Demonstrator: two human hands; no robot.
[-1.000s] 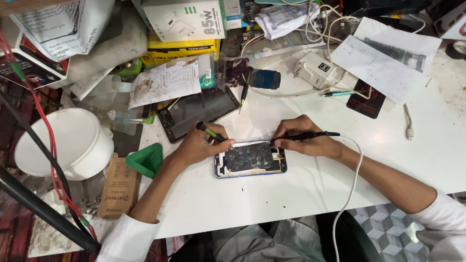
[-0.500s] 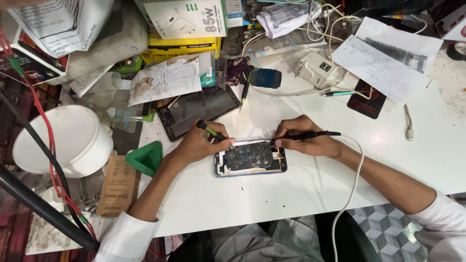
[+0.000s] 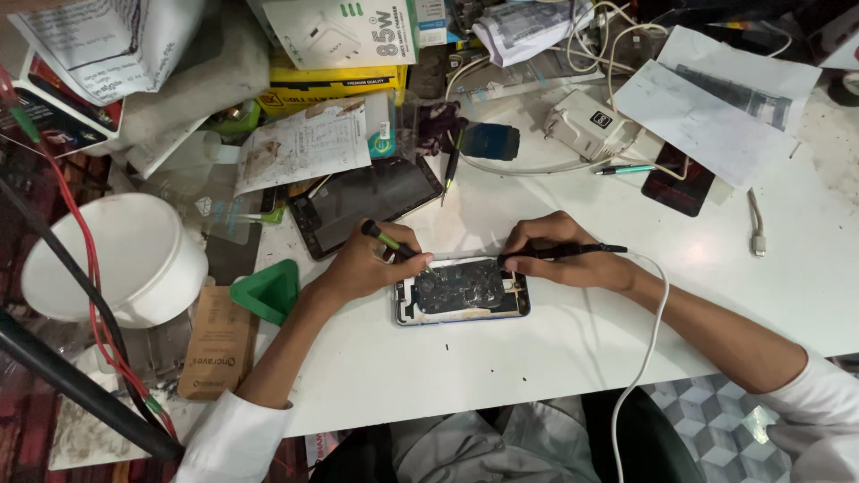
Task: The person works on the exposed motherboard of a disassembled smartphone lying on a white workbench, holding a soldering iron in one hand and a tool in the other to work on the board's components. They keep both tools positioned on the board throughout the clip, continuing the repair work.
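Note:
An opened phone point(image 3: 463, 291) lies face down on the white table point(image 3: 501, 358), its dark insides showing. My left hand point(image 3: 362, 266) rests at the phone's left end and grips a green-and-black screwdriver point(image 3: 390, 240) whose tip points at the phone's upper left part. My right hand point(image 3: 559, 258) sits at the phone's upper right corner, pinching a thin black corded tool point(image 3: 573, 251) held level, its tip over the phone's top edge. A white cable point(image 3: 646, 358) runs from that tool down off the table's front edge.
A dark tablet point(image 3: 367, 206) lies just behind my left hand. A green triangular pick point(image 3: 267, 291), a brown box point(image 3: 215, 344) and a white bowl point(image 3: 112, 255) stand at the left. Boxes, papers, a white charger point(image 3: 586, 121) and cables crowd the back; a dark phone point(image 3: 677, 183) lies at right.

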